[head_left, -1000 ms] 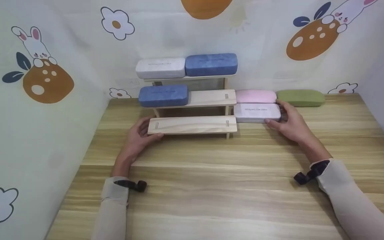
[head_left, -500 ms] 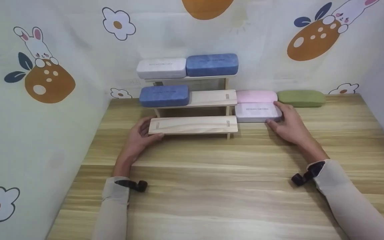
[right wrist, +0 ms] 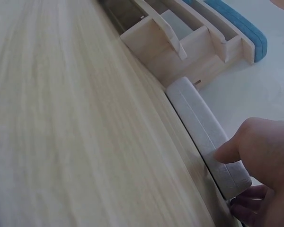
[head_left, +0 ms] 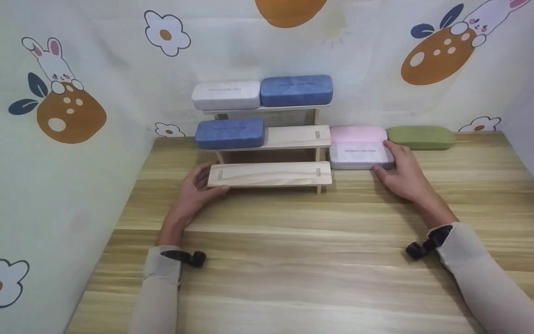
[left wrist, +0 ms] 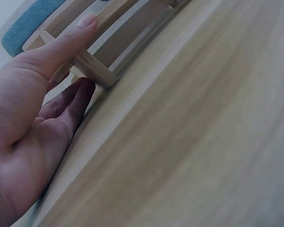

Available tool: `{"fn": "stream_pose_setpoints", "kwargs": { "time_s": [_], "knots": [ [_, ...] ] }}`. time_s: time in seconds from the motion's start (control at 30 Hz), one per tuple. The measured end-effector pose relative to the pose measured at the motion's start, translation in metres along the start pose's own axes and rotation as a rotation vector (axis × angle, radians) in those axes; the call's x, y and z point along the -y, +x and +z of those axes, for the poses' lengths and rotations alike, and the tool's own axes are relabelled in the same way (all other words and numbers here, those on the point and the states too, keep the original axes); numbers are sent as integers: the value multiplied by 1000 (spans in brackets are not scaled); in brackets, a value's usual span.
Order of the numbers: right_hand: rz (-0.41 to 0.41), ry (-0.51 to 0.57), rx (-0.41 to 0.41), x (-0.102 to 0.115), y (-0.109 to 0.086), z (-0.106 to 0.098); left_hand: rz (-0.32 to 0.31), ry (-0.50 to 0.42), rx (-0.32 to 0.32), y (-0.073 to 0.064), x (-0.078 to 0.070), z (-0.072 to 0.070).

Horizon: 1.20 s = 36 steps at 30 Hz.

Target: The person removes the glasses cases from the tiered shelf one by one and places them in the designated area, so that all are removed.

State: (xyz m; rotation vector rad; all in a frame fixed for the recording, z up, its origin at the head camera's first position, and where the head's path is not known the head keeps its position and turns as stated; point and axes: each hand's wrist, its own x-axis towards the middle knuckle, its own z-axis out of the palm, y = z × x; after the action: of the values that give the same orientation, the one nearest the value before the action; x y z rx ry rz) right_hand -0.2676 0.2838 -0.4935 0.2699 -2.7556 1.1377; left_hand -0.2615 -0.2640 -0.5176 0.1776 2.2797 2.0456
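My left hand (head_left: 193,190) grips the left end of a three-tier wooden stand (head_left: 267,175), its thumb along the front edge of the lowest shelf. In the left wrist view that thumb (left wrist: 71,40) lies over the wood, other fingers tucked below and behind. My right hand (head_left: 406,174) holds the right end of a whitish glasses case (head_left: 359,155) between thumb and fingers. This case sits low at the table, right beside the stand. A pink case (head_left: 359,134) lies just behind it, partly covered. The lowest shelf bears no case.
White (head_left: 226,95) and blue (head_left: 296,90) cases fill the top shelf. Another blue case (head_left: 230,133) occupies the middle shelf's left half. Behind my right hand lies a green case (head_left: 421,137). Patterned walls (head_left: 267,51) close off the back and left of the wooden table (head_left: 295,269).
The view shifts slightly. The whitish case edges a little toward the back, with my right hand still holding it; my left hand keeps its grip on the stand.
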Motion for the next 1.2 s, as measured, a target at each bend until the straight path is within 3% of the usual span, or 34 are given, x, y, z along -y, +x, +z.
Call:
{"fn": "stream_pose_setpoints", "kwargs": {
  "time_s": [0.33,0.6,1.2],
  "knots": [
    [-16,9,-106,10,0,-1,-3,39,-8,0,1,-2],
    [-34,93,-147,28,1,5,0,32,-8,-1,-1,-1],
    [-247,288,-172,103,13,55,5,19,-6,1,1,-1]
  ]
}}
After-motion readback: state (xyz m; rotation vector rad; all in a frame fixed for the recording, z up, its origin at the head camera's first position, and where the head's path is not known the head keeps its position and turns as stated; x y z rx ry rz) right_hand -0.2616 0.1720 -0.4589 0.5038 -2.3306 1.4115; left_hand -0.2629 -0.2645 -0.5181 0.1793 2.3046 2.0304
